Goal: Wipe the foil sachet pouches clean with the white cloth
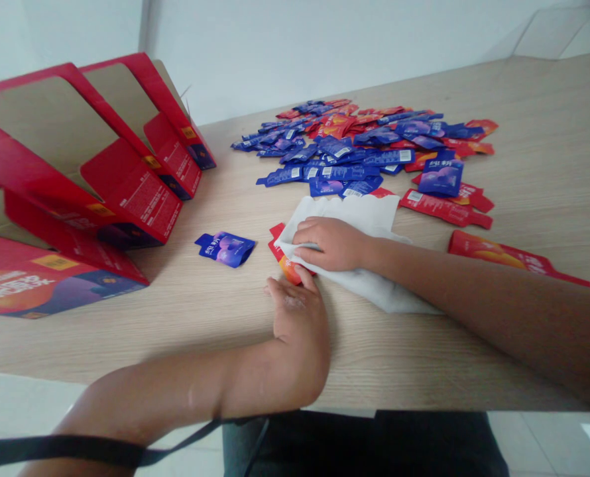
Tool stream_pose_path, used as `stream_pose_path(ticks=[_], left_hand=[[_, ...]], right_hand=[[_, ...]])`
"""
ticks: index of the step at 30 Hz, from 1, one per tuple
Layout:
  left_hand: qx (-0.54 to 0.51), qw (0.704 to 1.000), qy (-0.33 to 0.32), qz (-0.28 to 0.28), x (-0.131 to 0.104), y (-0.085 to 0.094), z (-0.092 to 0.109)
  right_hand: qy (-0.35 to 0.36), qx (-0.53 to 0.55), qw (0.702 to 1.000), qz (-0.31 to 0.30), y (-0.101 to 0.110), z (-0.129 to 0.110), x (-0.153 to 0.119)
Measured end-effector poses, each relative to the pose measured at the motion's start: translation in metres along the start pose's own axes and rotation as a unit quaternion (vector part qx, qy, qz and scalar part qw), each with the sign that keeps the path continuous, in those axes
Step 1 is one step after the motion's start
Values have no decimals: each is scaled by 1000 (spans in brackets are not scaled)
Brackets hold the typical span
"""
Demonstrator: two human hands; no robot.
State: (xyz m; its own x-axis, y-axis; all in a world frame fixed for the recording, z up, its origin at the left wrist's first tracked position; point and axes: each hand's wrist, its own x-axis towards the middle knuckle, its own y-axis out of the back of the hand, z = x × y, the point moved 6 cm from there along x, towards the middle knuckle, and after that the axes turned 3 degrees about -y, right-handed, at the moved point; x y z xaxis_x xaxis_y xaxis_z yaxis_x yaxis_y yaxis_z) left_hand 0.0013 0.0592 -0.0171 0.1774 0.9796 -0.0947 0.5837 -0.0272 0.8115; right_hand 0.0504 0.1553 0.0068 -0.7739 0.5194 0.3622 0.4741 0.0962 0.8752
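My right hand (332,242) presses a white cloth (374,213) onto the table, its fingers bent over the cloth's left end. Partly under that end lies a red and orange pouch (288,266) with a narrow neck. My left hand (302,308) is bent at the wrist and holds the pouch's near edge between thumb and fingers; some fingertips are hidden. To the left, a single blue pouch (226,249) lies flat. Another red pouch (504,255) lies to the right, partly behind my right forearm.
A heap of blue and red pouches (345,156) spreads across the table's back, beyond the cloth. Several red cardboard boxes (140,192) with raised flaps stand in a row at the left. A white wall (325,46) rises behind the wooden table (185,318). A dark strap (91,447) crosses my left arm.
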Motion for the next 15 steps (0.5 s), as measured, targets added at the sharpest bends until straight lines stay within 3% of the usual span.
stream_pose_path(ticks=[15], left_hand=[[12, 1000, 2, -2, 0, -1, 0]], right_hand=[[4, -6, 1000, 1, 0, 0, 0]])
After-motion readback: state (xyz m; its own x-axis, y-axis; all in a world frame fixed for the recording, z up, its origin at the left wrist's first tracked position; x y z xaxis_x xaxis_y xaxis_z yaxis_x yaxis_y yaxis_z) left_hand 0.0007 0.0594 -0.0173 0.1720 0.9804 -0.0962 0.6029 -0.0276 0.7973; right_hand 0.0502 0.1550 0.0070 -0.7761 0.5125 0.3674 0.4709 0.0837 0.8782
